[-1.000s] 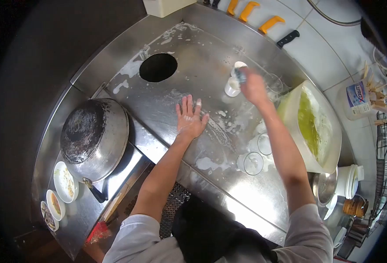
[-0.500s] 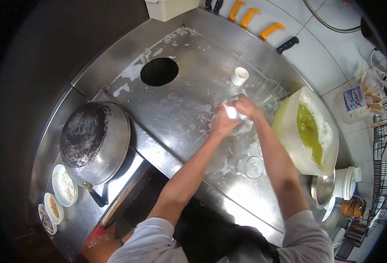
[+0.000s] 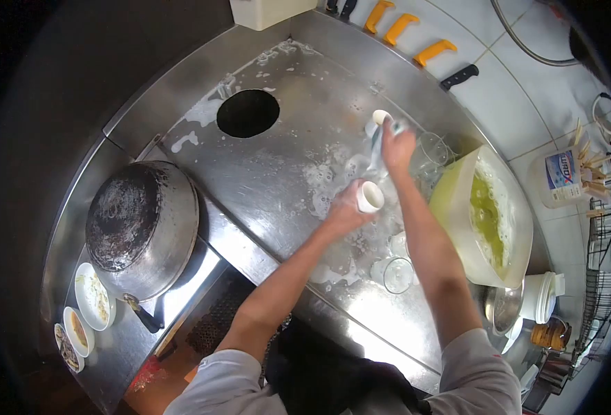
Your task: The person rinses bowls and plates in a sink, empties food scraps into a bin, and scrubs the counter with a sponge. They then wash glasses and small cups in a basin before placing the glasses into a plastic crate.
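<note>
My left hand (image 3: 349, 209) is wrapped round a white cup (image 3: 370, 198), its open mouth facing up toward me, over the wet steel counter (image 3: 271, 194). Blurred by motion, my right hand (image 3: 397, 146) is closed on a limp, soapy, white-and-teal cloth (image 3: 375, 153). Its fingers are right beside a second white cup (image 3: 381, 117), which they overlap in this view. Suds lie on the steel around both hands. Clear glasses (image 3: 433, 149) stand to the right of my right hand, and another glass (image 3: 397, 275) is below, near my right forearm.
A tub of greenish, foamy water (image 3: 450, 221) stands at the right. The counter has a round hole (image 3: 248, 113) at the back left. An upturned, blackened pan (image 3: 143, 225) sits at the left, beside bowls with food remnants (image 3: 97, 297). Knives (image 3: 435, 52) hang along the tiled wall.
My hands have moved apart. The left keeps the white cup, now plainly visible; the right has gone up with the cloth to the second cup, which now looks tilted.
</note>
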Demonstrator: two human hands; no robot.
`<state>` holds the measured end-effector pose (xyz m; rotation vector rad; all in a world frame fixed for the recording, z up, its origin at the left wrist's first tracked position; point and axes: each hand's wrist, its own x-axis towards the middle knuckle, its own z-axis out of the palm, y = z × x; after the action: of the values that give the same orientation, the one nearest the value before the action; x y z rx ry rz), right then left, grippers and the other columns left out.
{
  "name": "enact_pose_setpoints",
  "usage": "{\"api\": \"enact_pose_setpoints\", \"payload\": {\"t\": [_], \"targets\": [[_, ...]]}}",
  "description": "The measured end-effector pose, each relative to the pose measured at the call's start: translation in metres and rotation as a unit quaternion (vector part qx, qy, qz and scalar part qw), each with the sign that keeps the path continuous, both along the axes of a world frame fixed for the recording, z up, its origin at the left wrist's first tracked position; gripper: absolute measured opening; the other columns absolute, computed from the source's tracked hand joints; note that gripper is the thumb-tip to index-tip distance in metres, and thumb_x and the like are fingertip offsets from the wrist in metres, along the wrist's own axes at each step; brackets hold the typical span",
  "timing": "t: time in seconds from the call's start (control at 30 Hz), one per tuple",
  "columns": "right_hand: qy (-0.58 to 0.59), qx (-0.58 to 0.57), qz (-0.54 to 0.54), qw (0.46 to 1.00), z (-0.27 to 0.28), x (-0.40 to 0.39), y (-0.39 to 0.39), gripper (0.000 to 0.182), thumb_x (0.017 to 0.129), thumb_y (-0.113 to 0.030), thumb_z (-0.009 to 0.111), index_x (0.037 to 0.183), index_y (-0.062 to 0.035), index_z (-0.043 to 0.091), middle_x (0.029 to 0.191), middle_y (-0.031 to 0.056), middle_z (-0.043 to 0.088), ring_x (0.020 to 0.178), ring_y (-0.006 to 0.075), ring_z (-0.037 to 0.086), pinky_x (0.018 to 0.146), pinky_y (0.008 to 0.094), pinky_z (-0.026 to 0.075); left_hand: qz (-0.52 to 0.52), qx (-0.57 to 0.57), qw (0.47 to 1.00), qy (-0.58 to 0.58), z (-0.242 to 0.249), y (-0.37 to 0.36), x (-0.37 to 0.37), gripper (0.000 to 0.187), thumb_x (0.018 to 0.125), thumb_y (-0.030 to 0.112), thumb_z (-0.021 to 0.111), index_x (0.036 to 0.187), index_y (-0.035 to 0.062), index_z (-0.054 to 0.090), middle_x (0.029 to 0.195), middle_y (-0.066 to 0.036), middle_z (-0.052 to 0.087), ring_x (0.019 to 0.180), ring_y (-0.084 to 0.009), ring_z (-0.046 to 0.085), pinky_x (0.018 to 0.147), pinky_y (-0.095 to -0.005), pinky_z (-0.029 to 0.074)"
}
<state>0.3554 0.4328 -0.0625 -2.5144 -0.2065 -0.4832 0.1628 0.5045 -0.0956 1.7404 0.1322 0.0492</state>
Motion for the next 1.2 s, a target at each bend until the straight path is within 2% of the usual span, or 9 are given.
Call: {"api": "enact_pose_setpoints", "payload": {"t": [0.07, 0.2, 0.47, 0.57, 0.6, 0.7, 0.77, 0.87, 1.2], "targets": [[-0.056, 0.000, -0.007, 0.998, 0.037, 0.010, 0.022, 0.048, 0.080, -0.040, 0.066, 0.096, 0.0054, 0.061, 0.091, 0.0274, 0.065, 0.079, 0.0443, 0.063, 0.071, 0.0497, 0.050, 0.018, 0.153, 0.983, -0.104, -0.039, -0.011, -0.007, 0.078, 0.076, 0.028, 0.073, 0.139, 0.0059, 0.032, 0.137, -0.017, 0.043, 0.130, -0.0325, 0.039, 0.111, -0.0475, 0.023], [0.082, -0.277, 0.201, 0.936, -0.031, 0.105, 0.005, 0.050, 0.067, -0.038, 0.075, 0.097, 0.0012, 0.064, 0.094, 0.0241, 0.066, 0.089, 0.0423, 0.063, 0.077, 0.0453, 0.051, -0.008, 0.335, 0.920, -0.200, -0.079, -0.020, -0.007, 0.064, 0.082, 0.020, 0.063, 0.138, 0.0046, 0.036, 0.140, -0.017, 0.042, 0.132, -0.0330, 0.038, 0.110, -0.0467, 0.027], [0.495, -0.050, 0.377, 0.781, -0.005, 0.016, 0.020, 0.040, 0.075, -0.029, 0.071, 0.103, -0.0001, 0.067, 0.097, 0.0159, 0.066, 0.090, 0.0258, 0.062, 0.080, 0.0361, 0.049, 0.264, 0.259, 0.925, -0.082, -0.020, 0.004, 0.017, 0.070, 0.075, 0.020, 0.070, 0.132, -0.0050, 0.039, 0.133, -0.022, 0.046, 0.123, -0.0355, 0.047, 0.106, -0.0474, 0.033], [0.449, 0.139, 0.274, 0.839, 0.009, -0.028, 0.020, 0.040, 0.081, -0.033, 0.068, 0.102, 0.0010, 0.067, 0.096, 0.0154, 0.066, 0.088, 0.0218, 0.061, 0.080, 0.0354, 0.047, 0.223, 0.112, 0.967, 0.047, 0.013, 0.020, 0.033, 0.058, 0.081, 0.030, 0.067, 0.127, 0.0014, 0.046, 0.122, -0.018, 0.054, 0.109, -0.0347, 0.056, 0.093, -0.0469, 0.046], [0.409, 0.164, 0.236, 0.866, 0.010, -0.037, 0.021, 0.040, 0.082, -0.033, 0.068, 0.101, 0.0023, 0.066, 0.096, 0.0154, 0.066, 0.087, 0.0200, 0.061, 0.079, 0.0353, 0.047, 0.136, -0.119, 0.982, 0.054, 0.009, 0.032, 0.035, 0.053, 0.083, 0.034, 0.065, 0.124, 0.0043, 0.049, 0.116, -0.016, 0.057, 0.102, -0.0335, 0.059, 0.087, -0.0457, 0.049], [0.301, 0.227, 0.233, 0.896, -0.002, -0.047, 0.013, 0.043, 0.083, -0.035, 0.066, 0.098, 0.0052, 0.066, 0.088, 0.0171, 0.067, 0.081, 0.0202, 0.061, 0.075, 0.0362, 0.046, -0.065, -0.702, 0.697, 0.129, 0.001, 0.057, 0.028, 0.043, 0.090, 0.049, 0.056, 0.116, 0.0162, 0.057, 0.094, -0.007, 0.065, 0.080, -0.0258, 0.064, 0.068, -0.0397, 0.055], [0.192, 0.202, 0.206, 0.938, 0.033, -0.091, 0.035, 0.043, 0.082, -0.037, 0.067, 0.090, 0.0055, 0.068, 0.079, 0.0192, 0.067, 0.073, 0.0249, 0.061, 0.072, 0.0380, 0.046, -0.096, -0.693, 0.701, 0.139, -0.002, 0.064, 0.022, 0.048, 0.087, 0.053, 0.057, 0.110, 0.0103, 0.059, 0.085, -0.009, 0.064, 0.072, -0.0242, 0.064, 0.063, -0.0395, 0.056], [0.205, 0.189, 0.140, 0.950, 0.025, -0.088, 0.029, 0.044, 0.081, -0.038, 0.068, 0.083, 0.0064, 0.068, 0.074, 0.0205, 0.067, 0.066, 0.0268, 0.060, 0.070, 0.0388, 0.047, -0.035, -0.400, 0.907, 0.127, 0.036, 0.061, 0.002, 0.051, 0.086, 0.045, 0.064, 0.118, 0.0060, 0.055, 0.099, -0.009, 0.063, 0.087, -0.0219, 0.063, 0.074, -0.0375, 0.053], [-0.095, 0.359, -0.055, 0.927, 0.146, -0.050, -0.187, 0.037, 0.084, -0.038, 0.069, 0.087, -0.0014, 0.065, 0.068, 0.0032, 0.060, 0.061, 0.0113, 0.053, 0.053, 0.0272, 0.041, 0.066, 0.055, 0.996, 0.002, 0.001, 0.035, -0.057, 0.078, 0.070, 0.014, 0.078, 0.133, 0.0050, 0.033, 0.120, -0.015, 0.053, 0.113, -0.0254, 0.053, 0.098, -0.0358, 0.042]]}}
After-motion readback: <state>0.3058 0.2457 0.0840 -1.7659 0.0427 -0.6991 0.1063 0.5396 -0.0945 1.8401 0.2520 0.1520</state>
